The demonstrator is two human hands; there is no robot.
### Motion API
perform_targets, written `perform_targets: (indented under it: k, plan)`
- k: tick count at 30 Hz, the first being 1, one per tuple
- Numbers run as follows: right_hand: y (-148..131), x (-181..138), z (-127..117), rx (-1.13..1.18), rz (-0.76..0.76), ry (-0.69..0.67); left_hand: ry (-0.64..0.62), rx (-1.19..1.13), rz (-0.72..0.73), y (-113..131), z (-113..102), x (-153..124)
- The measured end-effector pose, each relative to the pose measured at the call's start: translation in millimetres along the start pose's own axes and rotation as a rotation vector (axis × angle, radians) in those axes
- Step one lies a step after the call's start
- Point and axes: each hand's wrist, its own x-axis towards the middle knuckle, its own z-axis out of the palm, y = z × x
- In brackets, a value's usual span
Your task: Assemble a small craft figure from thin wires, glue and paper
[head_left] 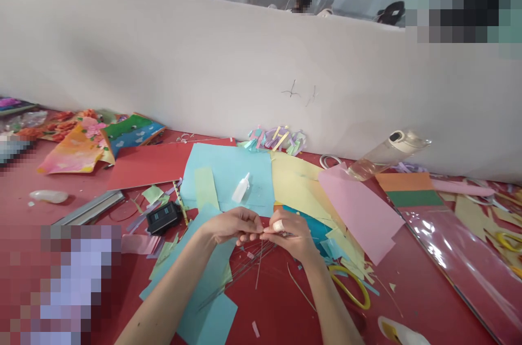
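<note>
My left hand [236, 225] and my right hand [290, 232] meet above the near middle of the table, both closed in a pinch with fingertips almost touching. From between them a thin wire [260, 266] hangs down; its upper end is hidden by the fingers. White tape or a bandage [278, 226] wraps a finger of my right hand. Below my hands lie several more thin wires [240, 271]. Just beyond them, a small white glue bottle [241, 188] rests on light blue paper [228, 165]. Yellow-handled scissors [354, 289] lie beside my right forearm.
A clear bottle [377, 154] leans against the white partition [228, 62]. Coloured paper sheets, including a pink one [359, 206], and paper scraps cover the red table. A black digital device [163, 218] lies left of my hands. Curled paper strips [279, 139] sit by the partition.
</note>
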Motion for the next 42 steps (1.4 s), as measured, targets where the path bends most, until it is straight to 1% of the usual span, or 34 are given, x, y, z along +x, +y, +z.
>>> perform_targets:
  k: [3,7,14,18,20,22,26,29,33,38,42]
  plan:
    - [0,-8,2,0.075,0.059,0.057,0.021,0.014,0.024,-4,9,-4]
    - [4,-13,5,0.127,0.137,0.152,0.089,-0.001,0.108,-12,18,-2]
    - [12,-12,13,0.271,0.34,0.368,0.246,0.008,0.313,-18,34,11]
    - [9,-9,25,0.409,0.444,0.459,0.372,0.073,0.449,-24,44,17]
    - [4,-7,32,0.483,0.487,0.485,0.441,0.125,0.506,-28,44,17]
    - [-2,-6,39,0.544,0.512,0.508,0.491,0.183,0.542,-33,40,14]
    - [-12,-5,49,0.596,0.539,0.548,0.505,0.247,0.552,-35,27,7]
    - [-10,-6,54,0.56,0.541,0.551,0.469,0.224,0.536,-31,26,7]
    - [0,-9,52,0.41,0.492,0.539,0.393,0.099,0.478,-24,32,13]
    - [5,-13,35,0.127,0.361,0.506,0.355,-0.098,0.389,-22,29,16]
    - [4,-13,22,-0.068,0.224,0.482,0.3,-0.188,0.319,-24,21,15]
